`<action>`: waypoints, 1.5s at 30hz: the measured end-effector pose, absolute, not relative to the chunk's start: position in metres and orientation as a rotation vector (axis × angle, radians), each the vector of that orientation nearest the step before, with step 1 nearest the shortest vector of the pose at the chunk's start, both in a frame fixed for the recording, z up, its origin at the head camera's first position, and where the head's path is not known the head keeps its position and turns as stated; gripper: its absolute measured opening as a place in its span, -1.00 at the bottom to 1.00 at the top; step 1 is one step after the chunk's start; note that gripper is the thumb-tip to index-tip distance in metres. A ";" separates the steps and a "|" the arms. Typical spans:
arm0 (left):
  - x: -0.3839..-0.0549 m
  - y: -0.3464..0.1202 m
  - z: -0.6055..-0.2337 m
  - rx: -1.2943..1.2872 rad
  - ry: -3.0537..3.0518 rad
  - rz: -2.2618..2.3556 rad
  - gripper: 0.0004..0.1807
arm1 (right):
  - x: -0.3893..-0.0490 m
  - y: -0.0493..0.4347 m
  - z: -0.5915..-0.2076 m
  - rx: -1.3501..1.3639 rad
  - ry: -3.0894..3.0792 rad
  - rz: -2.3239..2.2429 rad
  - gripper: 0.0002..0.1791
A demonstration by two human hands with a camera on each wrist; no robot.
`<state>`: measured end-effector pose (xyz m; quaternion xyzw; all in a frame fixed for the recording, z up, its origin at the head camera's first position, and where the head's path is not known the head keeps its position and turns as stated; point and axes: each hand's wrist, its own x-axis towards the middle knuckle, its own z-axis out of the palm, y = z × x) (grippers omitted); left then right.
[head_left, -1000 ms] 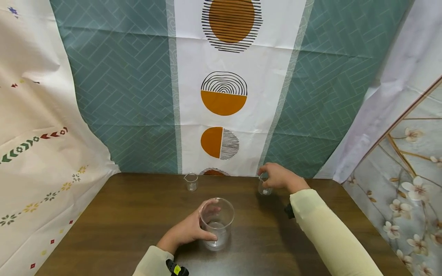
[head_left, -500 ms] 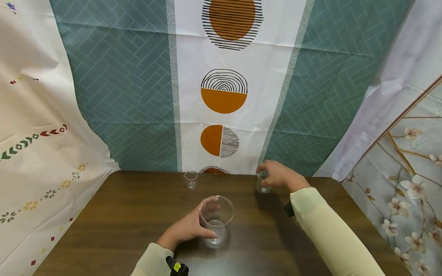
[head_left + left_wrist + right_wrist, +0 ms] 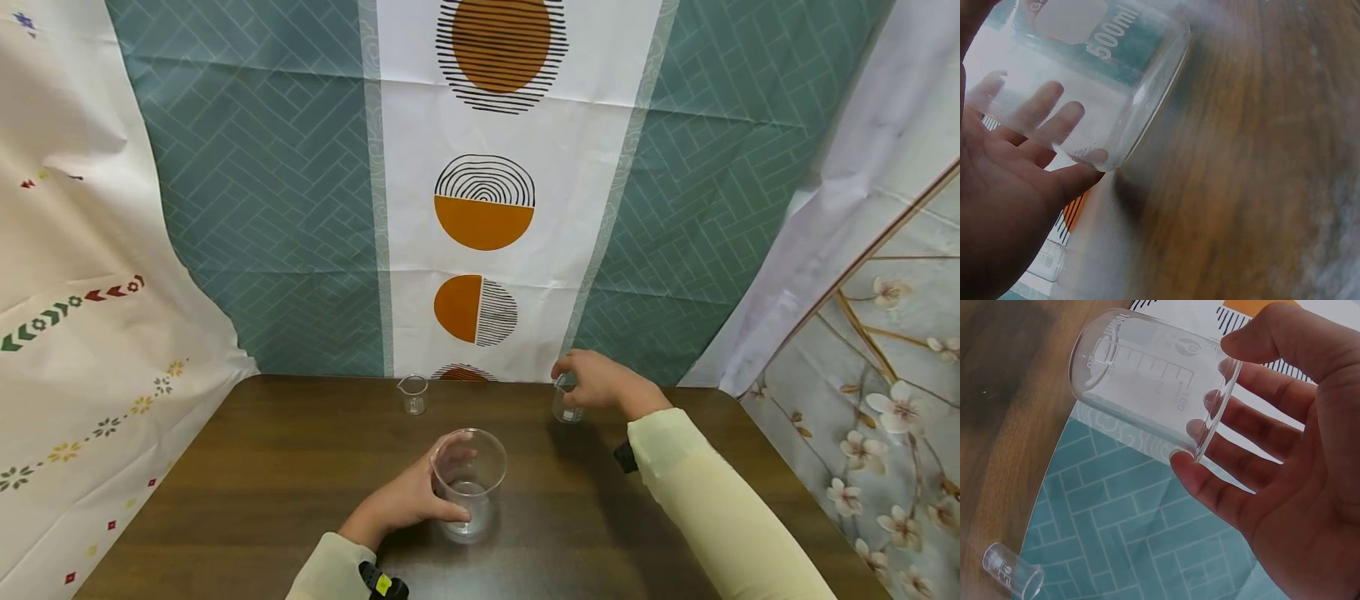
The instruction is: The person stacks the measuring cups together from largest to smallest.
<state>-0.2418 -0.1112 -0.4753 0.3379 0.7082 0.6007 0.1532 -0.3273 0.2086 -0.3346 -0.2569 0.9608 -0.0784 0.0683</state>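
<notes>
Clearly, the right hand (image 3: 600, 385) grips a beaker (image 3: 1147, 375) from above.

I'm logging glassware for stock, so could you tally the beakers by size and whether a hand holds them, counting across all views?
Large beaker, in the left hand: 1
Smaller beaker, in the right hand: 1
Small free beakers, one showing only in the right wrist view: 2
Total: 4

Left hand (image 3: 1013, 181) holds clear beaker (image 3: 1094, 78) marked "500ml".
</notes>
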 end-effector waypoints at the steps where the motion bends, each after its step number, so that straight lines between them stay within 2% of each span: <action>1: -0.242 -0.111 -0.475 0.974 2.032 1.721 0.06 | -0.327 0.208 -0.335 -0.769 2.892 -0.236 -0.56; 45: -0.243 -0.110 -0.476 1.039 2.016 1.749 0.06 | -0.314 0.190 -0.318 -0.906 2.872 -0.198 -0.55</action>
